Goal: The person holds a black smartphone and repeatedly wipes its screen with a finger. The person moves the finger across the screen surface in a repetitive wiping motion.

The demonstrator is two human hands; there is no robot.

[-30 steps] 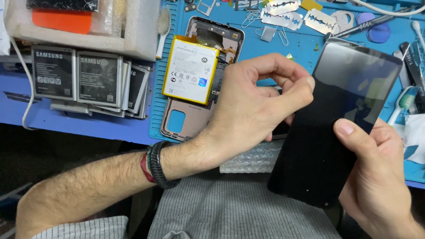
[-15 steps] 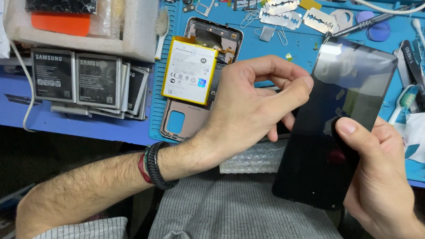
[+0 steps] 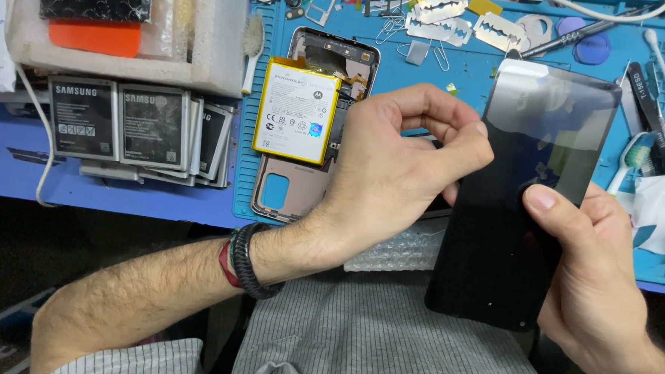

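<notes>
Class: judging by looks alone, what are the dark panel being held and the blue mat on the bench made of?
Dark panel: probably glass, glossy, with pale reflections along its top edge. Blue mat: likely rubber or silicone, matte, with moulded compartments.

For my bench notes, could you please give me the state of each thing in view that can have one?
Black screen panel: dark, tilted, held off the mat.
Right hand: gripping the panel's lower right edge.
Left hand: pinching at the panel's left edge.
Opened phone: back off, insides showing.
Yellow-edged battery: lying on the opened phone.
</notes>
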